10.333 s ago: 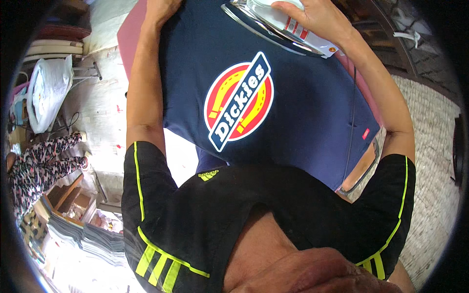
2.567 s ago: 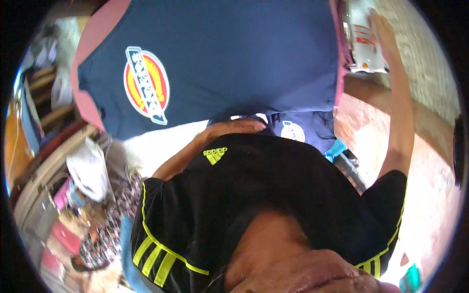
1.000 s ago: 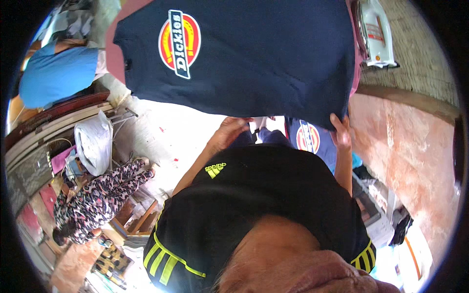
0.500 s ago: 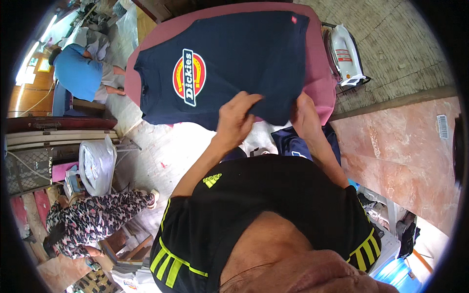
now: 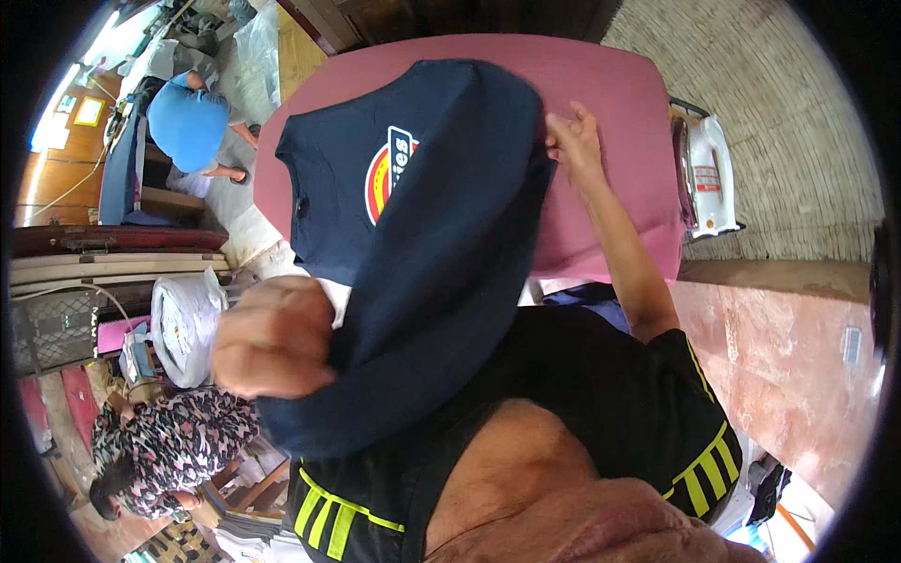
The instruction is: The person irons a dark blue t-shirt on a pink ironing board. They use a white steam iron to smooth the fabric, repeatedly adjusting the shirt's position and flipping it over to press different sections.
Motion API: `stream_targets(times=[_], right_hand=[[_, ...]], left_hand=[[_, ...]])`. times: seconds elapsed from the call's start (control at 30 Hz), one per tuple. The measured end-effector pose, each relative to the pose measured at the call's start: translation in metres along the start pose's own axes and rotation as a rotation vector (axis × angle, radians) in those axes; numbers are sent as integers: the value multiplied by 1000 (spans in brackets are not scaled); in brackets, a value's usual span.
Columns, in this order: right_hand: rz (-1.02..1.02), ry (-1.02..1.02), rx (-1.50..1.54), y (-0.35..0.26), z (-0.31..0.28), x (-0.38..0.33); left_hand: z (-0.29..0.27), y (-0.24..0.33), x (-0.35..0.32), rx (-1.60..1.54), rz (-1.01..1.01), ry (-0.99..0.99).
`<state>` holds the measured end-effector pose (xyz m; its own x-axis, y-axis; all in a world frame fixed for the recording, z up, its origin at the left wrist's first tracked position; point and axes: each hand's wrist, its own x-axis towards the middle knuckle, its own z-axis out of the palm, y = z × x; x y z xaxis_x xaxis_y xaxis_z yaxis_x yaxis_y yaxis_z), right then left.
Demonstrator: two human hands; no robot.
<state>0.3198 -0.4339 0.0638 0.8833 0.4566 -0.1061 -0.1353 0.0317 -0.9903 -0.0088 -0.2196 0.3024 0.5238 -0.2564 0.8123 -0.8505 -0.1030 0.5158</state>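
A dark navy shirt (image 5: pixel 460 206) lies across a pink padded ironing board (image 5: pixel 615 80), its neckline toward the left. Its near side is lifted and folded over, partly covering the round coloured print (image 5: pixel 377 183). My left hand (image 5: pixel 277 338), smeared by motion, is closed on the raised part of the shirt, off the near side of the board and close to my chest. Over the board's right part, my right hand (image 5: pixel 574 145) pinches the shirt's edge at the hem end, with one finger sticking up.
A white iron (image 5: pixel 709 178) rests on a stand at the board's right end. One person in blue (image 5: pixel 188 122) bends at the far left; another in patterned clothes (image 5: pixel 174 450) is at the near left. A plastic-wrapped bundle (image 5: pixel 183 324) stands between them. Dark blue cloth (image 5: pixel 601 302) shows below the board.
My left hand has swung left and toward me, pulling the shirt's near side up and over. My right hand has moved away from me along the hem end. The person in blue has shifted.
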Motion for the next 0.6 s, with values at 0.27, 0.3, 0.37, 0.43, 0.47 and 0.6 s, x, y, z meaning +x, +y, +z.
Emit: stream_targets(times=[0.27, 0.3, 0.37, 0.43, 0.47, 0.6], right_hand=[[-302, -218, -1016, 10, 32, -68], [-307, -292, -976, 2, 42, -77], [-345, -425, -921, -1, 68, -81], [-411, -488, -985, -1, 88, -79], [-282, -466, -907, -4, 96, -76], [-179, -371, -735, -7, 115, -62]], left_hand=[[-88, 24, 11, 169, -164, 128], [-96, 11, 2, 164, -123, 170], [-105, 5, 5, 205, -111, 227], [-110, -3, 5, 242, -83, 278], [-114, -11, 4, 244, -73, 305], [-115, -18, 7, 299, -62, 348]])
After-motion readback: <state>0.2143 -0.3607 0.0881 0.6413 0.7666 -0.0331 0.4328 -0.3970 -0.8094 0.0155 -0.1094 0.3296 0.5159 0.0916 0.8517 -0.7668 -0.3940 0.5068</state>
